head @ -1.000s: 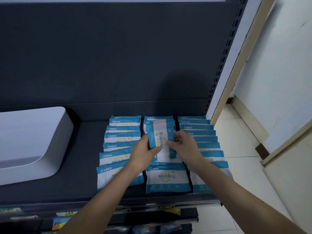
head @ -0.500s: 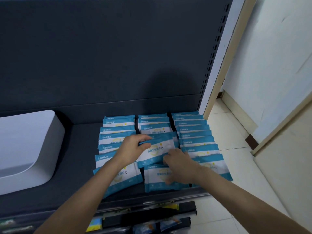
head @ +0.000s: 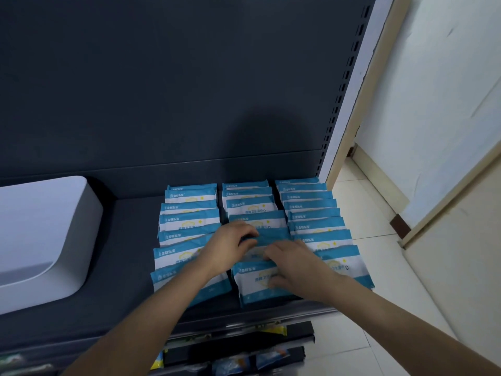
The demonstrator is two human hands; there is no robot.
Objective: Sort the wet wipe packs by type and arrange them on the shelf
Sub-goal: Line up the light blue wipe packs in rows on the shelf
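On the shelf, left hand curling its grip round a wet wipe pack in the middle row, right hand pressing it with loose fingers — pack mostly being hidden underneath.

A shop, it seems: a dark display shelf with a slotted upright and a label strip on its front edge, stocked with three rows of identical wet wipe packs

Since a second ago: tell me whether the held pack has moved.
Yes. The held pack has come down from upright above the middle row to lie in it, behind the front pack, under the left hand and right hand.
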